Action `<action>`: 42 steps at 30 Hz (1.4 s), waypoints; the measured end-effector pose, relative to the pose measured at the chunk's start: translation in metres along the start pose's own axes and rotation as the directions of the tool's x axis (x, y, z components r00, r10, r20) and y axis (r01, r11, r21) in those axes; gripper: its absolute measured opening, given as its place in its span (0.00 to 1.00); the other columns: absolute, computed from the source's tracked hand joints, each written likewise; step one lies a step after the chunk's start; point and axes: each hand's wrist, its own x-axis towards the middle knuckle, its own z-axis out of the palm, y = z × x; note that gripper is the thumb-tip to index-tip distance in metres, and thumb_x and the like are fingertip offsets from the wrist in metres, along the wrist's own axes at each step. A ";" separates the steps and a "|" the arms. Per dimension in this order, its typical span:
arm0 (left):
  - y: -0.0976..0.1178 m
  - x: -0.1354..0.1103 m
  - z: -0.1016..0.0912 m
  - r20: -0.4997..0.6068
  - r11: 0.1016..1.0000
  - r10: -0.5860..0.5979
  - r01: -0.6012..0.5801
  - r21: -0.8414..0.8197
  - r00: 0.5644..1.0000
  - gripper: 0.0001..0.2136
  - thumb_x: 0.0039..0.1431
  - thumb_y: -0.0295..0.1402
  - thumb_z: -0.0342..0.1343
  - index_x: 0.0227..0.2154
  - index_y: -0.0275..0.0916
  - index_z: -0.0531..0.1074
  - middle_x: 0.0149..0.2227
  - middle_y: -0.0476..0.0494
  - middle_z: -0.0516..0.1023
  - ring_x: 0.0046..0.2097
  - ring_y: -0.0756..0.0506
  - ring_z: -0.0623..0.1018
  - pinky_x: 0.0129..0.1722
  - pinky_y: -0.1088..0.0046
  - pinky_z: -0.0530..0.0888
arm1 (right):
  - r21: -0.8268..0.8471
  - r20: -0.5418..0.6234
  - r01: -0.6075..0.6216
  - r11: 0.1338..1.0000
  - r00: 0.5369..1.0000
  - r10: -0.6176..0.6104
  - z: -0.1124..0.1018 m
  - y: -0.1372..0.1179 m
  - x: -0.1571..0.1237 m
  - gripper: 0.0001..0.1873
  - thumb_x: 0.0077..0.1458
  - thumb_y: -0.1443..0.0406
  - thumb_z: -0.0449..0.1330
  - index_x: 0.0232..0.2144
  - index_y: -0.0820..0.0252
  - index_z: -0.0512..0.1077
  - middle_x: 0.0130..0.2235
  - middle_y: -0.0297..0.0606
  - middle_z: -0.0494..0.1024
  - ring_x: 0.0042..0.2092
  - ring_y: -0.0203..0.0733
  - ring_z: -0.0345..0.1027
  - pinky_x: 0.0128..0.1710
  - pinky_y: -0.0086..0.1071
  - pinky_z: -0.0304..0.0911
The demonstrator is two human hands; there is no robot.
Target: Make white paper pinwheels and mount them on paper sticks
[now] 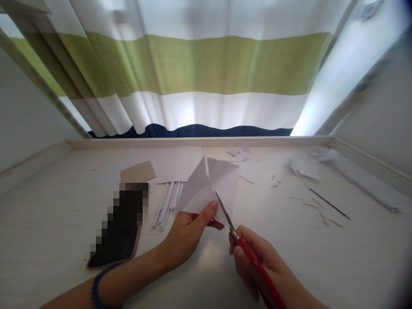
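Note:
My left hand (186, 236) pinches the lower edge of a folded white paper (210, 184), thumb on top, and holds it up over the table. My right hand (257, 266) grips red-handled scissors (247, 251). Their metal blades point up and to the left and touch the paper's lower edge beside my left thumb. A blue band circles my left wrist.
A phone (119, 231) lies at the left on the pale table (322, 257). Behind the paper are rolled white paper sticks (169, 204), a brown card piece (138, 172) and white sheets. Paper scraps (305, 168), a thin dark stick (330, 204) and wood slivers lie to the right. A striped curtain hangs behind.

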 end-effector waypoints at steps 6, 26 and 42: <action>0.000 0.000 0.000 -0.017 1.000 -0.003 0.004 0.018 1.000 0.08 0.53 0.33 0.52 0.25 0.37 0.74 0.25 0.52 0.76 0.26 0.52 0.75 0.28 0.80 0.75 | -0.011 -0.009 -0.039 0.999 0.999 0.038 0.001 -0.001 -0.001 0.16 0.52 0.54 0.52 0.23 0.57 0.54 0.15 0.21 0.56 0.15 0.25 0.47 0.13 0.21 0.44; 0.003 -0.002 0.001 -0.029 1.000 -0.017 0.017 0.022 0.999 0.07 0.53 0.32 0.52 0.24 0.37 0.74 0.24 0.53 0.75 0.26 0.53 0.74 0.28 0.83 0.74 | -0.062 -0.035 -0.082 0.995 0.996 0.080 -0.001 -0.002 -0.001 0.18 0.51 0.52 0.52 0.22 0.57 0.54 0.14 0.21 0.55 0.14 0.25 0.47 0.11 0.21 0.43; -0.007 -0.001 -0.004 -0.209 0.997 0.012 0.003 0.072 0.978 0.09 0.52 0.37 0.52 0.28 0.37 0.73 0.28 0.49 0.76 0.32 0.48 0.74 0.33 0.76 0.72 | -0.161 -0.044 -0.049 0.986 0.998 0.042 0.000 -0.003 -0.001 0.18 0.50 0.53 0.53 0.21 0.57 0.53 0.15 0.21 0.54 0.14 0.25 0.47 0.11 0.21 0.42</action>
